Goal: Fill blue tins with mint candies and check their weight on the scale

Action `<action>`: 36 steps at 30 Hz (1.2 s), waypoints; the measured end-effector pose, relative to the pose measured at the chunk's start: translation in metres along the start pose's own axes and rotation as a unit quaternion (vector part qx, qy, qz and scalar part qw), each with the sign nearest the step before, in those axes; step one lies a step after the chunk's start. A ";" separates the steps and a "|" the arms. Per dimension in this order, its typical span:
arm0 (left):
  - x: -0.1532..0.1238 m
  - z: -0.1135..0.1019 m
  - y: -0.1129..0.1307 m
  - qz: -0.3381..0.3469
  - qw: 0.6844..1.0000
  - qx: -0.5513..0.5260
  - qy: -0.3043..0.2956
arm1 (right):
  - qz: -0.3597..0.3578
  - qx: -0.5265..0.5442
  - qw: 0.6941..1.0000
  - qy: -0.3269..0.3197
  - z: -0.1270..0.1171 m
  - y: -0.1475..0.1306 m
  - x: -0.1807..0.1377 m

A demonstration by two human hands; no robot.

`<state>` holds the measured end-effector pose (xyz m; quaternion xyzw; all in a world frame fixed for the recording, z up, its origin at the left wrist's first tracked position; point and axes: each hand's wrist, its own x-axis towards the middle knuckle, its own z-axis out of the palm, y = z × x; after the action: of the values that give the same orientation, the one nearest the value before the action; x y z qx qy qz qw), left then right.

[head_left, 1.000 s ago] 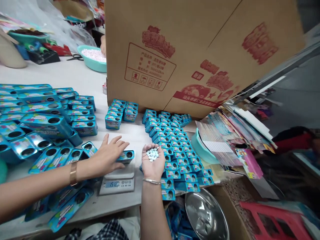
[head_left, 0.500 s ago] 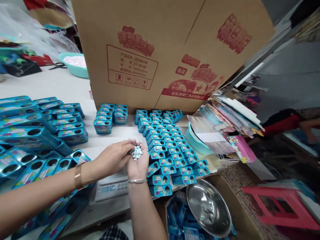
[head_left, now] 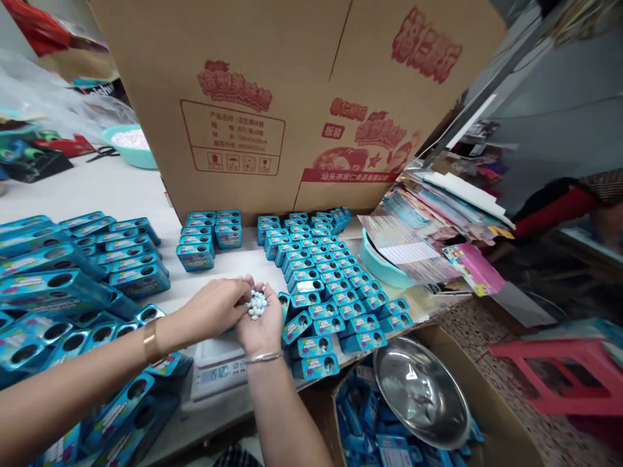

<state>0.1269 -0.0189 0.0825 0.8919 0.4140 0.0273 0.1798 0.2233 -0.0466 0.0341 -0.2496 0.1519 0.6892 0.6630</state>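
My right hand [head_left: 264, 334] is palm up and cupped round a small heap of pale blue and white candies [head_left: 256, 305]. From the left, my left hand [head_left: 222, 301] reaches across it. The left fingers are bent together at the edge of the heap, and their tips are partly hidden, so I cannot make out whether a candy is between them. Under both hands, partly covered, sits a white digital scale [head_left: 238, 370] with a lit display. Just right of my right hand stand rows of blue boxes [head_left: 316, 347] with round holes in their tops.
More blue boxes [head_left: 58, 285] crowd the left side. A large carton [head_left: 292, 84] stands behind. Right are a turquoise basin [head_left: 384, 263] and stacked printed sheets [head_left: 452, 201]. Below, a steel bowl [head_left: 423, 389] rests over an open carton. A pink stool [head_left: 549, 376] is on the floor.
The view has shifted slightly, so the carton and basin sit further left. Both hands stay together over the scale, and the left fingers have moved a little along the edge of the candies.
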 end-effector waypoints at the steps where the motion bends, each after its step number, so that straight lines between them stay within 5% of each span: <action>1: 0.001 -0.002 -0.002 0.006 1.000 -0.013 -0.008 | 0.007 0.010 1.000 0.002 0.000 0.000 -0.001; 5: 0.004 -0.007 -0.005 0.039 0.999 -0.012 -0.023 | 0.002 0.019 1.000 0.000 0.003 0.000 -0.006; 12: 0.006 -0.005 0.010 -0.001 0.999 0.040 0.006 | 0.026 0.050 0.998 0.002 0.008 -0.006 -0.013; 18: -0.004 -0.021 -0.003 -0.012 0.994 -0.110 -0.013 | 0.063 0.061 0.996 -0.019 -0.001 -0.025 -0.011; 25: -0.013 0.003 -0.024 -0.043 0.998 -0.047 -0.005 | -0.022 0.052 0.998 -0.017 -0.010 -0.052 -0.004; 28: -0.016 -0.010 -0.027 -0.049 0.998 -0.025 0.034 | -0.042 0.042 0.998 -0.022 -0.012 -0.065 -0.003; 33: -0.028 -0.053 -0.032 -0.077 0.975 -0.050 0.204 | -0.087 0.018 0.995 -0.036 -0.019 -0.082 -0.004; 36: -0.033 -0.046 -0.036 -0.055 0.981 -0.058 0.175 | -0.093 0.011 0.995 -0.029 -0.020 -0.086 -0.003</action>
<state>0.0695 -0.0086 0.1168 0.8371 0.4854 0.1973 0.1571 0.3108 -0.0531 0.0298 -0.2351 0.1157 0.6297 0.7313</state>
